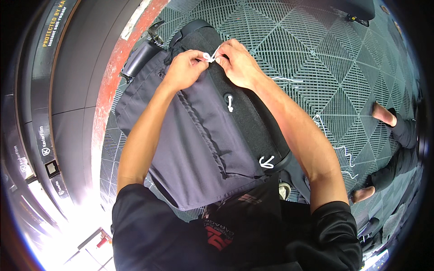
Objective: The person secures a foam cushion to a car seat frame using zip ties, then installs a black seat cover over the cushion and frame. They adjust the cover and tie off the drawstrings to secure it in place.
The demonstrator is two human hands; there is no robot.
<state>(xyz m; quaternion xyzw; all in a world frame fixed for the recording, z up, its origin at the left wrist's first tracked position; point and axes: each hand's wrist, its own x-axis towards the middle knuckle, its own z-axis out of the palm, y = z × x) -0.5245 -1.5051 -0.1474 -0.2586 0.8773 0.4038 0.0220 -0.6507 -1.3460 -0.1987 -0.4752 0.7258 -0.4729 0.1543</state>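
Note:
My left hand [184,70] and my right hand [237,63] meet at the far end of a dark padded piece that looks like a vehicle seat [246,115]. Between them is a thin white cord [209,57], looped and crossing itself. Fingers and thumb of each hand are pinched on it. A grey fabric cover [181,149] spreads over the seat's left side. Two more white cord ties come out of the seat: a knotted one [230,104] midway along and a looped one [266,162] at the near end.
Dark slatted floor tiles [289,40] lie under the seat. Loose white cord [347,156] trails on them at right, near another person's bare feet [384,114]. A red-and-white painted edge [110,77] and dark panels [74,58] run along the left. A black object [357,9] is at top right.

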